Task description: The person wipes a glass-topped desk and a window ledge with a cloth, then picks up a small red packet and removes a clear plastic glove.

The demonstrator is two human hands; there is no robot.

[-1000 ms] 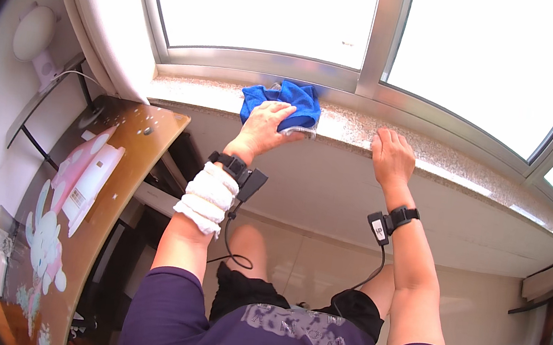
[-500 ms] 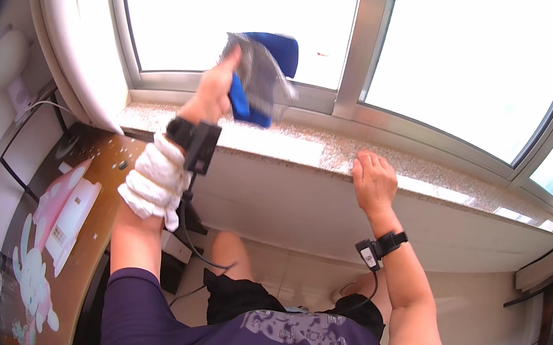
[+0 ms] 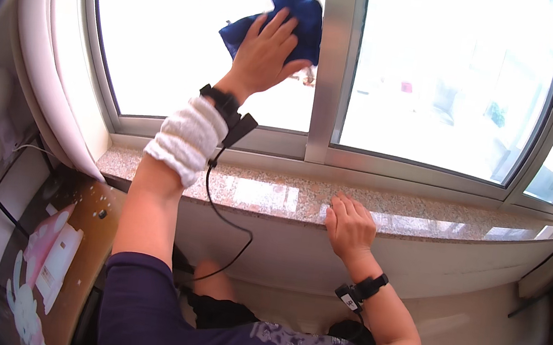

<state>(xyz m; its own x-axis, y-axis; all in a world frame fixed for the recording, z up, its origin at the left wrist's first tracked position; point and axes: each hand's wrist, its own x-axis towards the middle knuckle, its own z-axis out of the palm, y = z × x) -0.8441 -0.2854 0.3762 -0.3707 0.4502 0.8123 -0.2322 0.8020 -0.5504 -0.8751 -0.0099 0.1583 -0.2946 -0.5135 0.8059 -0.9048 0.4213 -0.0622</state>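
My left hand point(image 3: 264, 56) lies flat with spread fingers on a dark blue cloth point(image 3: 306, 30), pressing it to the left window pane point(image 3: 169, 33) beside the middle frame post point(image 3: 337, 62). Part of the cloth is hidden under the palm. On the front edge of the speckled stone sill point(image 3: 253, 190), my right hand point(image 3: 351, 228) rests with its fingers laid out and nothing in it. A black strap with a small device circles each wrist. Bunched white fabric point(image 3: 187, 136) wraps my left forearm.
A pale curtain point(image 3: 46, 65) hangs at the left. Below it stands a brown table point(image 3: 92, 218) with a white and pink item point(image 3: 56, 255) and a white rabbit figure point(image 3: 27, 318). A black cable point(image 3: 251, 235) dangles from my left wrist device. Another pane point(image 3: 453, 77) is at the right.
My left hand has moved up the window and turned palm-down, spreading the cloth against the glass; its grey side no longer shows. The view has tilted up. My right hand stays on the sill.
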